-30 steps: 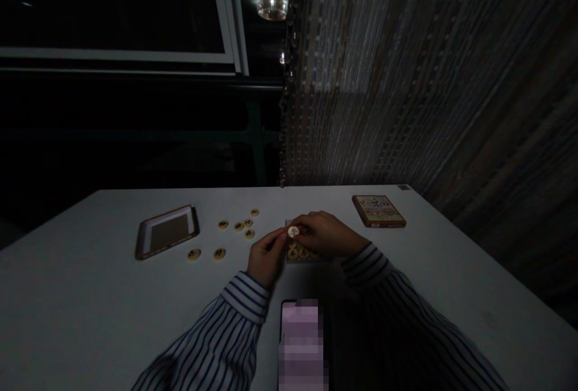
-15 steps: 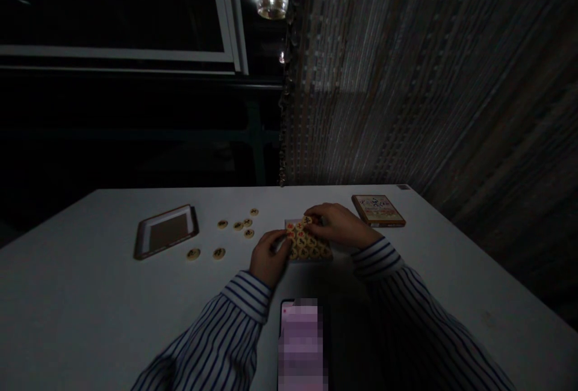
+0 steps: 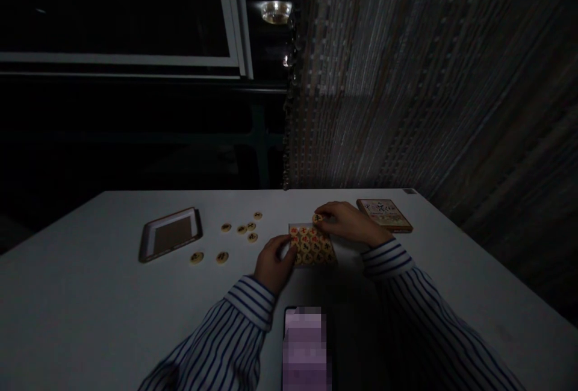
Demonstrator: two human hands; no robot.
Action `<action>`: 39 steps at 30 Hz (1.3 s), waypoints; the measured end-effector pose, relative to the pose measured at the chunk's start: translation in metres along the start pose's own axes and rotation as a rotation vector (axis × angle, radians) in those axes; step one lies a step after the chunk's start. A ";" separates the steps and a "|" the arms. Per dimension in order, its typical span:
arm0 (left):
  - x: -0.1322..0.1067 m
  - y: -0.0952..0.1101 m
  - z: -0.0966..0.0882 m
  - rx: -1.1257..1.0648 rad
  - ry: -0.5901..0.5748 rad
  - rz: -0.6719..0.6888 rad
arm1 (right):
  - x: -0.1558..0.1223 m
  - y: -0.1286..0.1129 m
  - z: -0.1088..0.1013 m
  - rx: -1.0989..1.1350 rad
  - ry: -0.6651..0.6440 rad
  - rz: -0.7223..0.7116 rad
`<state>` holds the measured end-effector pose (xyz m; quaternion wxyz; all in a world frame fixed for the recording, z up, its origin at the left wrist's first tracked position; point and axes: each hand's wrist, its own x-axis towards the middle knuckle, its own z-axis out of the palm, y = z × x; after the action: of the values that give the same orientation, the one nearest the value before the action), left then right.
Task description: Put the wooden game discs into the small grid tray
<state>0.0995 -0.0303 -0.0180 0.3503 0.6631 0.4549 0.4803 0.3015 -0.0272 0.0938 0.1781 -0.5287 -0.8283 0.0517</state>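
A shallow tray [image 3: 315, 267] full of round Chinese chess pieces [image 3: 308, 247], marked in red and black, sits on the white table between my hands. My left hand [image 3: 274, 263] is closed at the tray's left edge, thumb and fingers pinching it there. At the tray's far right corner, my right hand [image 3: 347, 224] holds one Chinese chess piece [image 3: 318, 218] with a black mark between thumb and fingers. Several loose black-marked pieces [image 3: 222, 257] lie on the table left of the tray.
An open box part [image 3: 147, 247] with a pale inside rests at the left of the table [image 3: 112, 319]. A printed box lid [image 3: 386, 214] lies at the right. A phone [image 3: 304, 349] is in front of me. A strand curtain [image 3: 361, 108] hangs behind the table.
My right hand has shifted to the right with the piece, from above the tray's pieces to its far right corner, uncovering the red pieces. My left hand stays at the left edge.
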 end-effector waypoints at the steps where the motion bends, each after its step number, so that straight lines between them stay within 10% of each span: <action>1: 0.000 -0.001 0.000 -0.003 -0.006 0.002 | 0.000 0.002 0.001 -0.002 -0.011 0.002; 39: -0.002 0.003 0.000 0.170 -0.012 0.097 | -0.004 0.025 0.023 -0.159 -0.230 0.077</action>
<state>0.1003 -0.0326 -0.0163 0.2718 0.7145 0.4595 0.4522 0.3161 -0.0177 0.0646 0.0376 -0.5631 -0.8239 0.0528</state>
